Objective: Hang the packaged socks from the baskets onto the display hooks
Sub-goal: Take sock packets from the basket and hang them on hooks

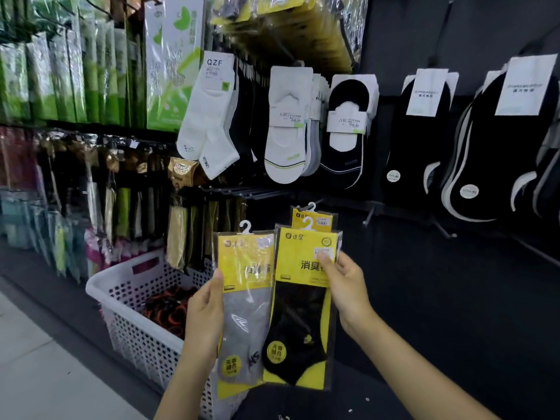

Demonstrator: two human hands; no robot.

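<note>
Head view. Grey pack (247,313) and black pack (301,307) stand upright side by side before the dark panel (424,298). The black pack's left edge overlaps the grey pack's right edge. A third pack (313,218) sits behind the black one. Hooks (239,194) project just above. The basket (121,301) rim lies lower left. Left hand (206,310) grips the grey pack's left edge, thumb in front. Right hand (345,286) pinches the black pack's upper right, thumb in front.

Grey-sock pack (247,316), black-sock pack (298,325): yellow cards, white hangers, upright, edges overlapping, beside white perforated basket (136,338).
</note>
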